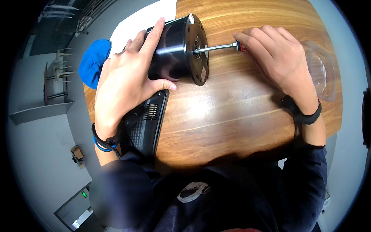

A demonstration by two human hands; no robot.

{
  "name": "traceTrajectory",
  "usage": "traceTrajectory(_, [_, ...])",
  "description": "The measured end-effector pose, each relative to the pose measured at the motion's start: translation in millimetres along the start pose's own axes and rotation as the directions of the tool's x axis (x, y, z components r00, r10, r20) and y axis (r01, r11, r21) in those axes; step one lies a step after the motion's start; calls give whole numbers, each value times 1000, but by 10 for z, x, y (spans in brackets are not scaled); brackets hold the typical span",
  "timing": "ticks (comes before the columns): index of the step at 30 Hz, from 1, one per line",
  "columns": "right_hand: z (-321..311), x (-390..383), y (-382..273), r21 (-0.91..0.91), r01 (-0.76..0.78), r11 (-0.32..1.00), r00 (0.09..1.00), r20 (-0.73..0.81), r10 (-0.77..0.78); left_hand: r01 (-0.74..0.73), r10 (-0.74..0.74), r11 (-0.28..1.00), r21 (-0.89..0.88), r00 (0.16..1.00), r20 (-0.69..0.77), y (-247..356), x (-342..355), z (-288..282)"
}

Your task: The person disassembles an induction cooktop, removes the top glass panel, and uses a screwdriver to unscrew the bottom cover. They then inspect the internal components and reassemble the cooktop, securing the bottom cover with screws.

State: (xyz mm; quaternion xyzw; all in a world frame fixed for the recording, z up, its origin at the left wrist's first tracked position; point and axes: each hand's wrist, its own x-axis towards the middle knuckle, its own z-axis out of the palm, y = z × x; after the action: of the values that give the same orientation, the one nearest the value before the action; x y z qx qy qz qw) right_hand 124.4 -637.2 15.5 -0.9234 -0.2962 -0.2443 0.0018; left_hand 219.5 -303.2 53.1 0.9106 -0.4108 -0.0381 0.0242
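A glossy black cylinder (172,54) lies on its side on the wooden table, its flat round end turned to the right. My left hand (129,69) wraps over its left part, fingers along the top and thumb low at the front. In my right hand (272,52) is a screwdriver (216,48) with a metal shaft and a partly hidden red and black handle. The shaft points left, and its tip meets the middle of the cylinder's end face, near a round recess. Whether the tip sits in a screw is too small to tell.
A black vented plastic part (148,125) lies under my left wrist. Blue cloth (94,63) sits at the table's left edge, beside a white sheet (135,19). On the right, a clear plastic tray (322,73) rests behind my right wrist. The wooden table (216,123) curves toward me.
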Motion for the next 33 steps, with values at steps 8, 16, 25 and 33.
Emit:
traceTrajectory(8, [-125, -49, -162, 242, -262, 934, 935, 304, 183, -21, 20, 1000, -20, 999, -26, -15, 13, 40])
traceTrajectory(16, [-15, -26, -242, 149, -205, 967, 978, 3, 207, -43, 43, 999, -2, 999, 7, -64, 61, 18])
traceTrajectory(25, [-13, 3, -206, -74, -30, 997, 989, -149, 18, -34, 34, 999, 9, 999, -15, -49, 23, 40])
traceTrajectory(33, [99, -136, -265, 487, -476, 732, 847, 476, 235, -118, 117, 993, -7, 989, -91, -74, 42, 37])
